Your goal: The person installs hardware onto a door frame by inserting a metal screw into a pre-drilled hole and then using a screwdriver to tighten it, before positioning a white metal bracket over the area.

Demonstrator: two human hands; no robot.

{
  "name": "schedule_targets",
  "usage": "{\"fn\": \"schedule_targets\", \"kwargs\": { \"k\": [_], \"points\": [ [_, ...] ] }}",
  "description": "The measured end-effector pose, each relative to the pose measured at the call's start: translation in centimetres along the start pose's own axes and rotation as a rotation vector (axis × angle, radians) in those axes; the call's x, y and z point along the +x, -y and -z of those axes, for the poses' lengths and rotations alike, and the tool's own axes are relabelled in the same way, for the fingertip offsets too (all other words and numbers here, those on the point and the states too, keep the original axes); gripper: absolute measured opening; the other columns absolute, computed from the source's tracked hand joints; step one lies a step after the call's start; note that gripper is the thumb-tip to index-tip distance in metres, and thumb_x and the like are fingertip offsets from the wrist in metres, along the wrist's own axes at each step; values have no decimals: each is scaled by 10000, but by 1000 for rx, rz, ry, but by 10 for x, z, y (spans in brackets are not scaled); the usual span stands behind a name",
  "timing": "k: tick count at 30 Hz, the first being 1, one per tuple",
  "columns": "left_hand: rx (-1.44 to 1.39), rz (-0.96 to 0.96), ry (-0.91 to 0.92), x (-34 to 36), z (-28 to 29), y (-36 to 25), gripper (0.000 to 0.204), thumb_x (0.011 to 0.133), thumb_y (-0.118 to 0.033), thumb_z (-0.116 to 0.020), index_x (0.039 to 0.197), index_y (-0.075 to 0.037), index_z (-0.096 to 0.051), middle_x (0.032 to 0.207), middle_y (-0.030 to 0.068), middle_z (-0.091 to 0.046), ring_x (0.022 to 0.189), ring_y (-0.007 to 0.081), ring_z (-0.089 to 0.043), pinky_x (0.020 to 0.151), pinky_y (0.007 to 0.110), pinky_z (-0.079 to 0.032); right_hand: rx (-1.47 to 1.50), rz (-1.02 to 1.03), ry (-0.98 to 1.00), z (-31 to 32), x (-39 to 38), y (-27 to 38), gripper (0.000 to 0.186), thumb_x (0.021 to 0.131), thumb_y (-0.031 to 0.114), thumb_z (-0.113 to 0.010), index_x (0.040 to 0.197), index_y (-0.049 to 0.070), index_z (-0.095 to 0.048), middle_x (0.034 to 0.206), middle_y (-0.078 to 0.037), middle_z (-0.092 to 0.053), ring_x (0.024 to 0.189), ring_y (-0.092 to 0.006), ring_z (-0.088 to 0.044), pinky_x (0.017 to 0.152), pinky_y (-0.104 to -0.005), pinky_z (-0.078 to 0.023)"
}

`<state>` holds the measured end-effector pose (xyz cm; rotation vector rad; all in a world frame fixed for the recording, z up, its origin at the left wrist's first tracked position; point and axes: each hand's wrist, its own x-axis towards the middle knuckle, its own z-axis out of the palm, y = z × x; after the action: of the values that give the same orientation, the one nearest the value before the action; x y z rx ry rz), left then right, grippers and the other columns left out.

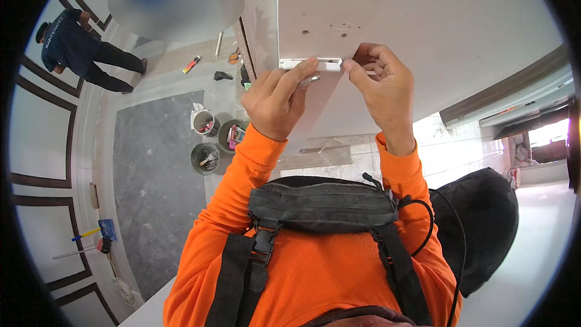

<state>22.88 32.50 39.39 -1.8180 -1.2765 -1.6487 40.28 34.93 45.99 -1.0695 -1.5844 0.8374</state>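
Note:
A short white bar-shaped fitting lies against a pale panel, close to the panel's left edge. My left hand is closed on the fitting, its index finger pressed along it. A shiny metal piece sticks out beneath those fingers; its kind is partly hidden. At the fitting's right end, my right hand has its fingers curled and the thumb beside the end. Whatever lies between thumb and forefinger is too small to make out. Several small screw holes mark the panel just above.
Buckets holding tools and material stand on the floor at left, beside a grey floor sheet. A co-worker in dark clothes stands farther left. Loose tools and a red-and-yellow tube lie nearby. A black bag sits at my right.

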Motion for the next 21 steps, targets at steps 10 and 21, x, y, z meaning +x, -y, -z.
{"fn": "schedule_targets", "kwargs": {
  "k": [10, 21],
  "points": [
    [-11, 7, -46, -9, -3, -3, 536, 606, 4, -740, 1110, -178, -730, 676, -9, -554, 550, 181, -485, 487, 309, -417, -292, 59, 19, -12, -1, 14, 305, 810, 89, -676, 1086, -20, -605, 892, -137, -700, 787, -217, -702, 707, -304, -567],
    [-41, -19, -63, -8, -2, -3, 539, 585, 40, -716, 1090, -148, -740, 637, -9, -551, 511, 171, -465, 460, 297, -387, -128, 48, 135, 6, 3, 0, 346, 833, 18, -630, 1177, -17, -623, 979, -141, -714, 894, -199, -712, 764, -297, -586]
  ]
}}
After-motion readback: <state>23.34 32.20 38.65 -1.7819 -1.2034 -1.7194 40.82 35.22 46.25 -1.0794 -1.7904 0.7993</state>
